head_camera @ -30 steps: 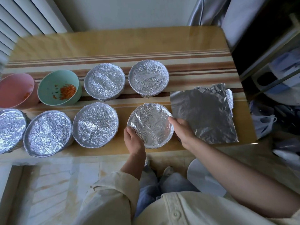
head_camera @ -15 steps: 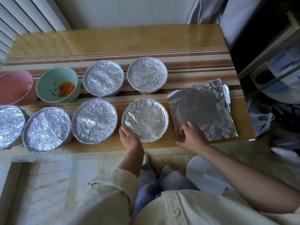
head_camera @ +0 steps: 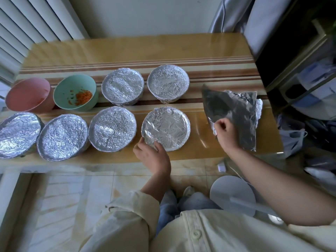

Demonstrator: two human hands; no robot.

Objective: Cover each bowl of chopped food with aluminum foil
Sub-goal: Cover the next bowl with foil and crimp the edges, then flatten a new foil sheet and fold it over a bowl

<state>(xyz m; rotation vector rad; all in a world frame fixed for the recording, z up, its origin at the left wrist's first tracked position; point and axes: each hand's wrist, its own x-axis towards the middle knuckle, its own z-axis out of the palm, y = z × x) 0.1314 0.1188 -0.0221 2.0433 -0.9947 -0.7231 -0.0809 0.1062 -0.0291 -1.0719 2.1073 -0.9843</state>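
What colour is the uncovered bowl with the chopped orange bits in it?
The bowl is mint green, clearest in the head view.

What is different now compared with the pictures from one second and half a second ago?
The right hand left the front right covered bowl, moved right, and now pinches the top foil sheet, lifting its near left edge. The left hand keeps holding that bowl's near rim. All bowls, including the uncovered green bowl and pink bowl, kept their places.

Left hand curled on bowl rim; right hand pinching foil sheet.
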